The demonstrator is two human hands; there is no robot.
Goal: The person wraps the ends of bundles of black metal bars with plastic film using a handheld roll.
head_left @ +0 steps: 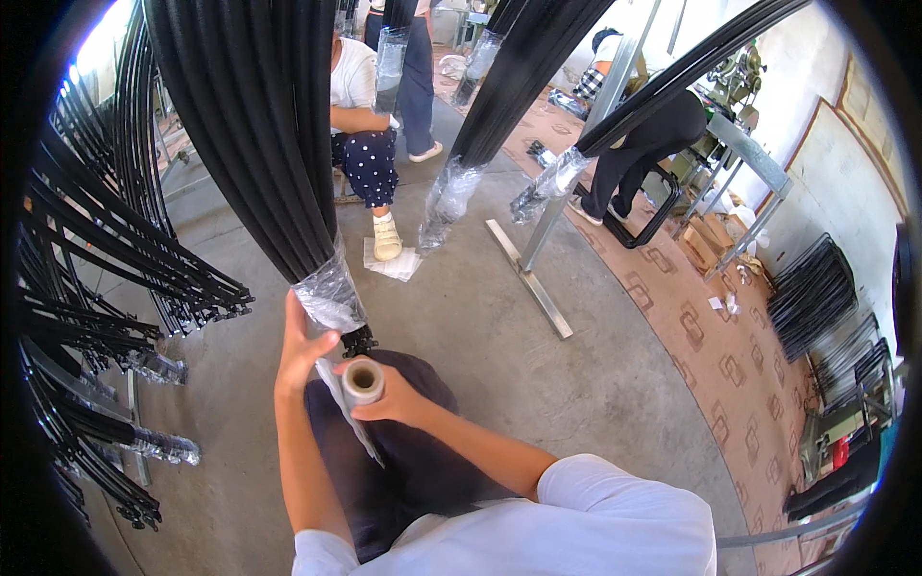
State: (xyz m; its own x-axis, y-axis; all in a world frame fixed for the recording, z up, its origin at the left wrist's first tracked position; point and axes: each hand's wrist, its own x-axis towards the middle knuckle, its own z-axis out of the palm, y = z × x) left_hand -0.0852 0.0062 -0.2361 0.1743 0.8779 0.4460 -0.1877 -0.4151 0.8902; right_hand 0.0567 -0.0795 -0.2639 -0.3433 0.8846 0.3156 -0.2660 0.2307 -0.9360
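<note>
In front of me hangs a thick bundle of long black cables (245, 125), its lower end wound in clear plastic film (331, 293). Dark tips (359, 341) stick out below the film. My left hand (302, 348) is at the left side of the wrapped end, fingers up against it and thumb stretched apart to the right. My right hand (392, 396) grips a roll of clear film (363, 382), its hollow core facing up. A loose whitish strip of film (348, 418) hangs beside the roll, over my dark trousers.
More black bundles hang at left (96, 259); two film-wrapped bundles (451, 197) (552, 187) hang ahead. A metal stand foot (530, 280) lies on the concrete floor. A seated person (365, 125) is ahead, another person bends (653, 134) near a workbench (749, 154). Patterned carpet (687, 336) runs right.
</note>
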